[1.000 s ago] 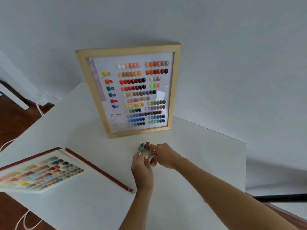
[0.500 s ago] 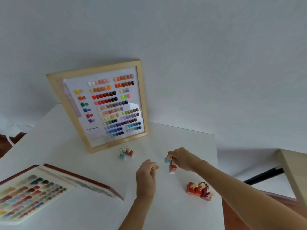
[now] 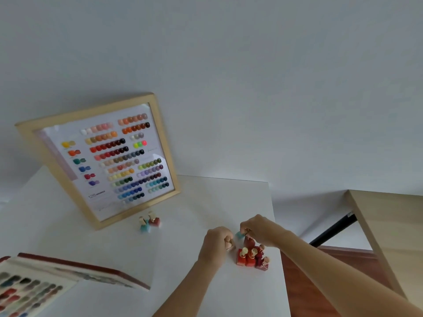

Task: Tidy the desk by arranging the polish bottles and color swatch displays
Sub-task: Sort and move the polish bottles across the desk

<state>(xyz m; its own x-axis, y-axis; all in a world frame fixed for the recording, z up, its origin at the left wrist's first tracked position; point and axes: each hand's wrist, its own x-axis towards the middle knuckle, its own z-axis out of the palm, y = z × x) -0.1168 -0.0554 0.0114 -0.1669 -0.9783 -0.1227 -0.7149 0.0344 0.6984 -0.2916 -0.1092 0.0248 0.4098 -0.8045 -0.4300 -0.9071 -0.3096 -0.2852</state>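
Head view: right hand [image 3: 258,228] pinches a teal bottle [image 3: 239,234], left hand [image 3: 216,242] a pale-capped one, both beside the red cluster [image 3: 251,257] near the tabletop [image 3: 183,248] edge; next, likely setting them down.

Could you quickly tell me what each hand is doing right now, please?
Left hand: closed on a small polish bottle.
Right hand: closed, fingers holding a teal polish bottle.

We see the framed swatch board [image 3: 98,161] leaning at the back left of the desk [image 3: 194,202]. Two bottles [image 3: 150,223] stand just before it. The open swatch book [image 3: 45,284] lies front left. A bottle cluster [image 3: 251,258] stands near the right edge.
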